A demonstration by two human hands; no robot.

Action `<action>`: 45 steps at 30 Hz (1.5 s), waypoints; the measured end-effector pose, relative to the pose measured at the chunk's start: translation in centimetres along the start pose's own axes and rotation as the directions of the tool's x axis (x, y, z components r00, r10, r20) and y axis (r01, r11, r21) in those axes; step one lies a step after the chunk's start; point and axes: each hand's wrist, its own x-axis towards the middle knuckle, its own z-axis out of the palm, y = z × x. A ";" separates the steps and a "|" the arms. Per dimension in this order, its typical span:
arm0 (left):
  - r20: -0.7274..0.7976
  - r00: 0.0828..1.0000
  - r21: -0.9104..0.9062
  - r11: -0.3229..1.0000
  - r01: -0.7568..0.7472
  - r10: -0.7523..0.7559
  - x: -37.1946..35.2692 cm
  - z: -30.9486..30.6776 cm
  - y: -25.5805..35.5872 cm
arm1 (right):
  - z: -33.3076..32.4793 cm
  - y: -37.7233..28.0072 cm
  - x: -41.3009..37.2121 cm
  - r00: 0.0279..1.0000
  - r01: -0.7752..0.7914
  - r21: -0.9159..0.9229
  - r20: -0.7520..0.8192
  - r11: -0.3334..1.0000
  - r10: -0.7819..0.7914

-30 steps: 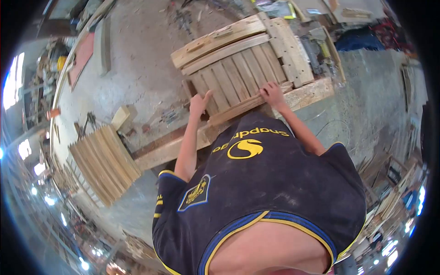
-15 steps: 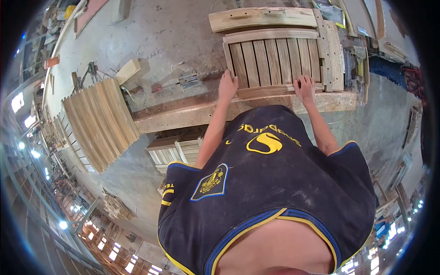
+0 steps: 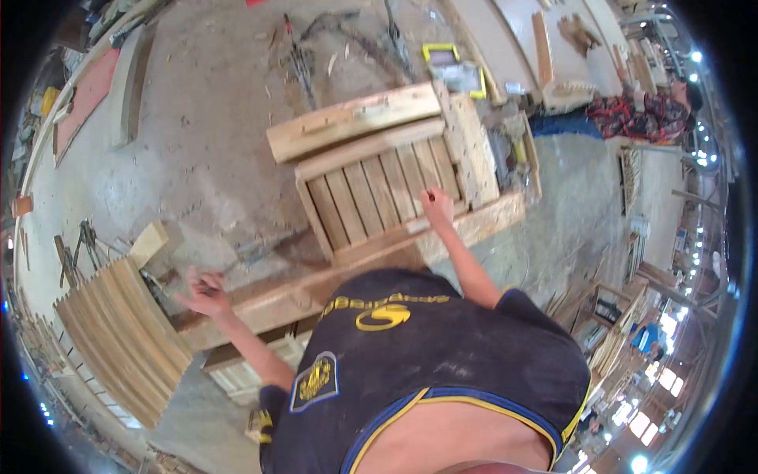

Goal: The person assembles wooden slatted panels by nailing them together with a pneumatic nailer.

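Note:
A slatted wooden panel (image 3: 371, 197) with a frame around its slats lies on the workbench, against a thick wooden block (image 3: 355, 118) along its far side. My right hand (image 3: 437, 208) is closed, fingers curled, over the panel's near right part; whatever it may hold is hidden. Away to the left, my left hand (image 3: 207, 294) hovers over the bench's near edge with fingers apart, slightly blurred. Close to it stands a stack of wooden slats (image 3: 126, 328), with a short wooden block (image 3: 150, 245) just beyond.
A board with holes (image 3: 471, 150) borders the panel on the right. Bar clamps (image 3: 298, 67) lie on the far bench surface. Further right are a yellow-edged frame (image 3: 440, 54) and a person in a patterned red top (image 3: 632, 117). More slatted wooden pieces (image 3: 245, 367) sit below the bench.
My left hand has let go of the panel's left corner and moved left toward the slat stack. My right hand stays by the panel's near right side. The view has turned and shifted.

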 end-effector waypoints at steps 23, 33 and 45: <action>0.781 0.616 0.556 0.338 -0.759 0.100 57.7 42.1 -20.9 | -6.1 -19.5 38.5 0.832 0.318 0.860 -0.051 0.399 -0.553; 0.388 0.921 0.847 0.412 -0.336 -0.047 55.8 43.3 -20.0 | -0.6 -14.0 36.0 0.706 0.663 0.650 -0.380 0.370 -0.597; 0.780 0.610 0.139 0.913 -0.385 0.138 28.7 38.0 -16.9 | 1.5 -10.4 34.9 0.752 0.601 0.711 -0.349 0.366 -0.558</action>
